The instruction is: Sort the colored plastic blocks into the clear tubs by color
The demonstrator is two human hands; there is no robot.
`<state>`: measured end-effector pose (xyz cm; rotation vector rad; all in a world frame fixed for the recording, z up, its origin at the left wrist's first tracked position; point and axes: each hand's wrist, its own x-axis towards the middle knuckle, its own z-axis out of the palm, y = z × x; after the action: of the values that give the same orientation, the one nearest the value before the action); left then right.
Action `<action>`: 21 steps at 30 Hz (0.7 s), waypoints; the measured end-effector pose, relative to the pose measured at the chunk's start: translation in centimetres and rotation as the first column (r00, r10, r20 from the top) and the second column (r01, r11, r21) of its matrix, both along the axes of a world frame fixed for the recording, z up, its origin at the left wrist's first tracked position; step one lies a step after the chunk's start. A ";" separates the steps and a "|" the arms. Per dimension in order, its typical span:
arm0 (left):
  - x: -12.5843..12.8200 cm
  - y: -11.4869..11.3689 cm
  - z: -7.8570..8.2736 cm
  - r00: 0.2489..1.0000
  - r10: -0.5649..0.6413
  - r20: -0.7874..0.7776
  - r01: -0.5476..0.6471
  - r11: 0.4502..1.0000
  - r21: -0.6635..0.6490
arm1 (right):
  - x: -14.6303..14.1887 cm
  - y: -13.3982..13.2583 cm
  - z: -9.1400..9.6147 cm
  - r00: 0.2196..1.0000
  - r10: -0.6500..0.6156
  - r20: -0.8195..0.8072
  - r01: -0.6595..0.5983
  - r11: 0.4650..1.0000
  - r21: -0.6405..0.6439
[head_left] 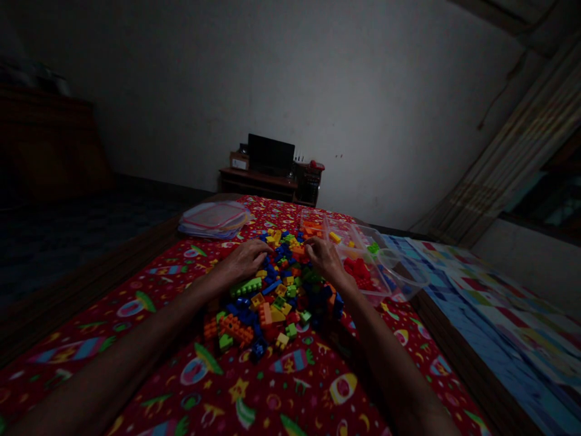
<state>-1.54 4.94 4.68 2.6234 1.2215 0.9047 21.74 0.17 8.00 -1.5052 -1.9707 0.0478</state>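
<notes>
A mixed heap of toy building bricks (272, 297), in blue, green, yellow, orange and red, lies on a red patterned cloth (290, 399). My left hand (247, 260) rests at the upper left of the heap, its fingers curled together over the bricks. Opposite it, my right hand (324, 257) bends its fingers down at the heap's upper right, beside an orange brick (298, 252). What either hand's fingertips grip, if anything, is too small and dark to make out. Right of the heap, a clear plastic box holds red bricks (358, 271).
More clear containers (402, 272) stand at the right, with orange, yellow, green and blue bricks sorted in them. Stacked lids (214, 219) lie at the far left of the cloth. A dark screen (271, 154) stands on a desk by the wall. Blue bedding (445, 297) spreads at right.
</notes>
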 end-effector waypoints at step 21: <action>2.2 -0.3 -1.1 0.973 -0.203 -0.109 0.216 0.969 0.124 | 1.6 0.7 0.8 0.993 0.012 -0.116 -0.035 0.981 -0.192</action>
<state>0.67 4.64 3.57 2.8646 0.9060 0.8617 23.33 0.90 8.79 -1.5638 -1.9365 0.3380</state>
